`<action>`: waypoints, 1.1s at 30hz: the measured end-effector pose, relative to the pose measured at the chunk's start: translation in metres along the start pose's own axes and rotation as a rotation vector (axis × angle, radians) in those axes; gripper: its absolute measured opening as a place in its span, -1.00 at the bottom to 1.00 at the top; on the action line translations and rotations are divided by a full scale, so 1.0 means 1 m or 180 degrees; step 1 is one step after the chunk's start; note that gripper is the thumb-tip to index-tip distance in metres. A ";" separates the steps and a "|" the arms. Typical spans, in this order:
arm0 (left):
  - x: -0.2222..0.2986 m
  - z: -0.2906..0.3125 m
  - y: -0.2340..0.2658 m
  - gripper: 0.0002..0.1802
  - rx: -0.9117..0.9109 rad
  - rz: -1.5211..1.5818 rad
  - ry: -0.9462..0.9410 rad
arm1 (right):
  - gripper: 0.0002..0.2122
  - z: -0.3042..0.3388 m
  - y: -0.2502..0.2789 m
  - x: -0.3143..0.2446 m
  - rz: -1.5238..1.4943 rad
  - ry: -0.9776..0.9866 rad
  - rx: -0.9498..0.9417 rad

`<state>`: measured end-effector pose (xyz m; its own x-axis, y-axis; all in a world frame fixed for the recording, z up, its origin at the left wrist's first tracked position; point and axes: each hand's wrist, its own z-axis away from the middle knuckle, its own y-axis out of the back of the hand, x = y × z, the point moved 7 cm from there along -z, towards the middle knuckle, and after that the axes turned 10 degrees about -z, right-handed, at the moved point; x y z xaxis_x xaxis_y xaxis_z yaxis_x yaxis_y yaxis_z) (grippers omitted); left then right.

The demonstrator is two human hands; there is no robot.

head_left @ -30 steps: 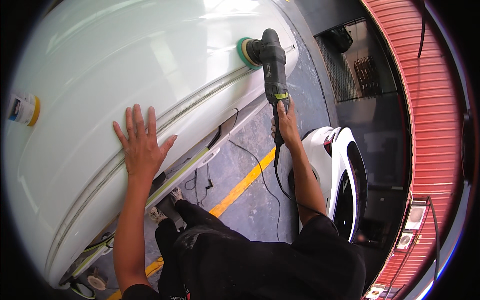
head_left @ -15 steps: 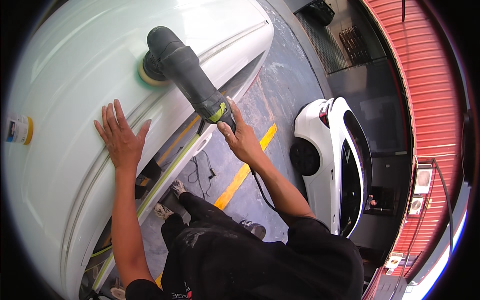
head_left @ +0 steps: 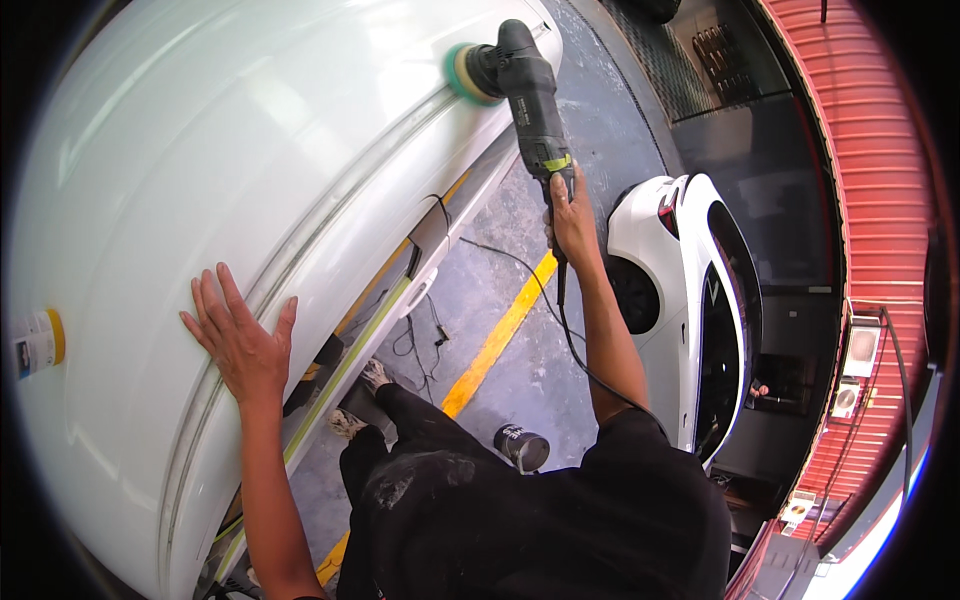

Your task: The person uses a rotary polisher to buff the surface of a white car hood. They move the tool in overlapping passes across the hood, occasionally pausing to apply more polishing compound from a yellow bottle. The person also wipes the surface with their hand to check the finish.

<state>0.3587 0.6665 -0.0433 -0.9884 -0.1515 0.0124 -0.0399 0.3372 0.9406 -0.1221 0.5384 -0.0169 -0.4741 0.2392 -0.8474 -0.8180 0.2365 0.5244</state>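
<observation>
My right hand (head_left: 573,222) is wrapped round the rear handle of a dark grey power polisher (head_left: 535,105). The polisher's round foam pad (head_left: 466,75), green and yellowish, rests against a white vehicle panel (head_left: 330,110), beside the seam near its far right end. Flat on the same panel lies my left hand (head_left: 240,335), fingers spread, next to the long groove (head_left: 300,235); it holds nothing. From the polisher's handle a black cord (head_left: 570,335) runs back along my right arm.
A white container with a yellow lid (head_left: 42,343) is on the panel at far left. A white car (head_left: 680,300) is parked at right. On the grey floor are a yellow line (head_left: 500,330), a dark bucket (head_left: 522,447) and loose cables (head_left: 425,345). An open door edge (head_left: 370,330) juts below the panel.
My right hand has carried the polisher to the right and away, from the panel's middle toward its far right end. My left hand stays spread on the panel, slightly lower in view.
</observation>
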 end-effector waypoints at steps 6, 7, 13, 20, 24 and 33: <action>0.003 -0.005 -0.004 0.04 -0.0350 -0.0345 -0.0080 | -0.45 -0.127 0.033 0.031 -0.0493 -0.0374 0.0307; 0.005 -0.006 -0.004 0.04 -0.0326 -0.0390 -0.0124 | -0.50 -0.148 0.039 0.039 -0.0522 -0.0493 0.0430; 0.009 -0.006 -0.012 0.01 -0.0557 -0.0572 -0.0177 | -0.57 -0.259 0.054 0.075 -0.1292 -0.0738 0.0532; 0.010 -0.003 -0.016 -0.01 -0.0500 -0.0679 -0.0251 | -0.56 -0.251 0.042 0.102 -0.1968 -0.0857 0.0626; 0.011 -0.001 -0.017 -0.03 -0.0389 -0.0710 -0.0273 | -0.57 -0.193 0.021 0.119 -0.2269 -0.0947 0.0608; 0.016 0.000 -0.017 -0.03 -0.0490 -0.0862 -0.0228 | -0.47 -0.007 -0.049 0.167 -0.2843 -0.1192 0.0602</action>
<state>0.3435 0.6582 -0.0588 -0.9529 -0.1489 -0.2644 -0.2858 0.1482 0.9467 -0.1633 0.5603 -0.1843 0.4530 0.1744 -0.8743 -0.7441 0.6141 -0.2630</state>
